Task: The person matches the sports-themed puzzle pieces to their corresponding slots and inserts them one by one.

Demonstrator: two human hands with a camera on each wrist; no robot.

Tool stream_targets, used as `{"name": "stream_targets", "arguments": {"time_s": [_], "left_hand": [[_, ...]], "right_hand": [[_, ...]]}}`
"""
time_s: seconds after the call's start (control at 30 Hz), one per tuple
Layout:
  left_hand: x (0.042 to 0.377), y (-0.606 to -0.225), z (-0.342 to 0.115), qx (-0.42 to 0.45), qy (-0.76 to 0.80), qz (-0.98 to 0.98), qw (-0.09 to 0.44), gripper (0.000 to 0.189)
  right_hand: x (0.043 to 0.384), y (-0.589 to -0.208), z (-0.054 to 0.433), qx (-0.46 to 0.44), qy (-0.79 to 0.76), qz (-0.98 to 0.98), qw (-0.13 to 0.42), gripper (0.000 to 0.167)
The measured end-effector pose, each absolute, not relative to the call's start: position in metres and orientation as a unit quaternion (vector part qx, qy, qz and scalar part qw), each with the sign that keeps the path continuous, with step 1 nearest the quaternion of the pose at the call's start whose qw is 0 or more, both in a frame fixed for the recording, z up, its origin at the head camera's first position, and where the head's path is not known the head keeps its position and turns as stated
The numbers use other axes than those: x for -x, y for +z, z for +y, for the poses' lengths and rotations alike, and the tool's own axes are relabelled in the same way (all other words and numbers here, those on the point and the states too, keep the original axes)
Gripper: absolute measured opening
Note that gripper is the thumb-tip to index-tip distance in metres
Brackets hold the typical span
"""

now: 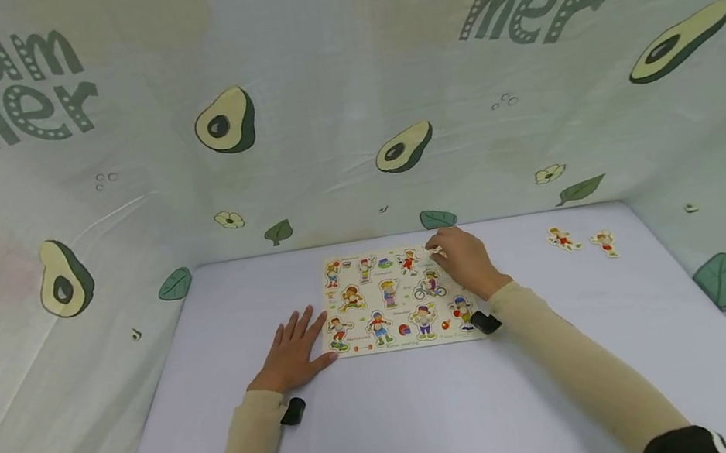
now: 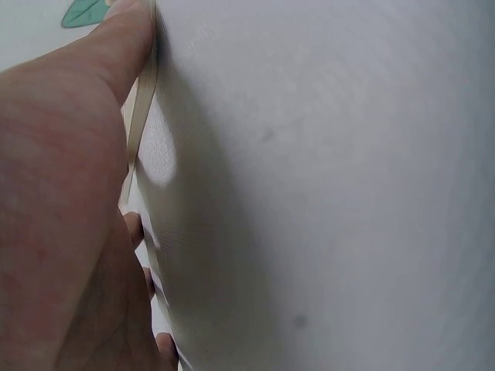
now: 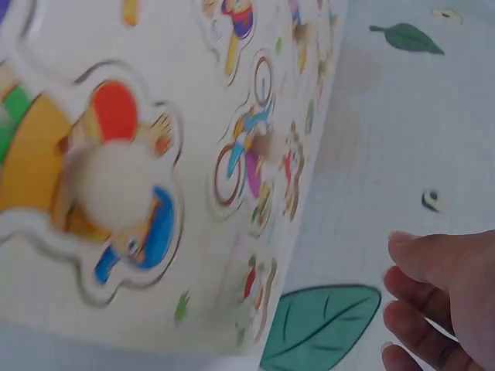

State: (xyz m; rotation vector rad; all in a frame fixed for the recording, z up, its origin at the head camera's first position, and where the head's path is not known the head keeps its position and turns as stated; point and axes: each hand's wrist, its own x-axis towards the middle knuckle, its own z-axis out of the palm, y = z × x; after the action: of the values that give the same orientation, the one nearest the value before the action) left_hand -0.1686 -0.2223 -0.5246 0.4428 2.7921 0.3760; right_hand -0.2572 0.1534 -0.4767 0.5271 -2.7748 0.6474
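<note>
A peg puzzle board [image 1: 411, 312] with cartoon children playing sports lies on the table. My left hand [image 1: 291, 351] rests beside its left edge with fingers spread, thumb and index finger at the border. In the left wrist view, the thumb [image 2: 124, 46] lies along the board's thin edge. Over the upper right corner, my right hand [image 1: 464, 257] hovers with bent fingers. The right wrist view has this hand [image 3: 456, 290] off the board's edge, nothing between thumb and fingers. A ball-knobbed figure piece [image 3: 158, 220] sits in its slot, near that camera.
Two loose figure pieces, one [image 1: 563, 239] beside the other [image 1: 604, 243], lie on the table's far right. A cloth with avocado prints [image 1: 310, 109] rises behind and along both sides of the white table [image 1: 393, 425].
</note>
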Motion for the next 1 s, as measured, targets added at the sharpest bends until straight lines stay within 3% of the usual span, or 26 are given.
{"name": "stream_targets", "arguments": {"time_s": [0.57, 1.0], "left_hand": [[0.168, -0.522, -0.222, -0.152, 0.123, 0.970, 0.144, 0.084], [0.166, -0.520, -0.222, -0.158, 0.129, 0.969, 0.137, 0.083]], "right_hand": [[0.224, -0.505, 0.260, -0.107, 0.206, -0.955, 0.183, 0.019], [0.221, -0.512, 0.325, -0.058, 0.209, -0.961, 0.172, 0.029]]}}
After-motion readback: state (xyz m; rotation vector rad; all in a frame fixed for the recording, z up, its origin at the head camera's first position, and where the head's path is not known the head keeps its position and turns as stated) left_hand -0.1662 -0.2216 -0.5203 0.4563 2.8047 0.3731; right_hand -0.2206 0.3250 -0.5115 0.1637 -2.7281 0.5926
